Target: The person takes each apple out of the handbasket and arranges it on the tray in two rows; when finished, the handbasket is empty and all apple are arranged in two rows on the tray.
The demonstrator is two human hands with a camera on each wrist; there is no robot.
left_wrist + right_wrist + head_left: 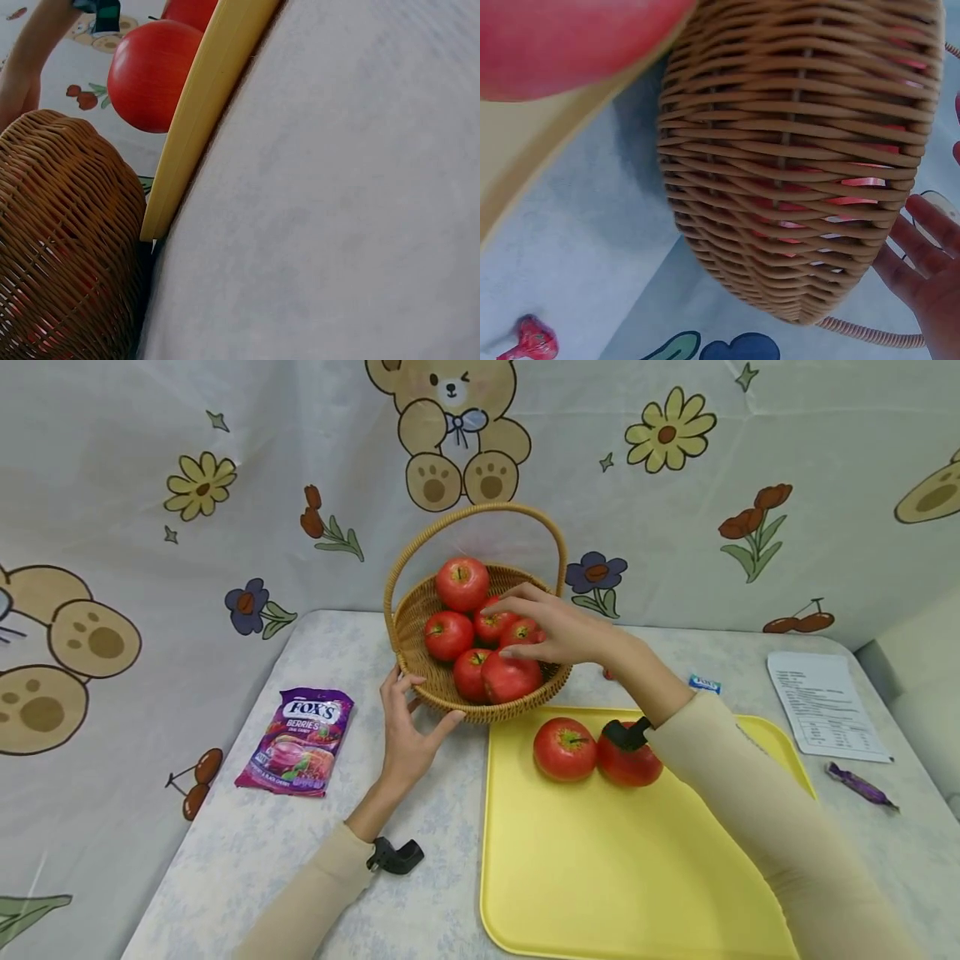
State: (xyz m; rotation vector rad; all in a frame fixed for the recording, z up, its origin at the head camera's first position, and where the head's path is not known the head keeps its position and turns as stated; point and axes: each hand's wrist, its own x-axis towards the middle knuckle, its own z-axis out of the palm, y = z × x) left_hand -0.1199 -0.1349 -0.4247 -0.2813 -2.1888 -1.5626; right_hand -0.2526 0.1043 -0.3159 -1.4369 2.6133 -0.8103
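On the worktop (431, 902), behind the yellow tray (637, 860), the wicker basket (498, 712) is best held steady by the left hand (406, 739), spread against its near-left side; the right hand (566, 627), fingers loose and unclenched, should move gently (piles roll) above the red apples (448, 636) inside.

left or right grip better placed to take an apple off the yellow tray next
Probably the right grip: its forearm reaches across the yellow tray, close to both apples there. The left grip touches the left side of the wicker basket, off the tray, and could steady the basket.
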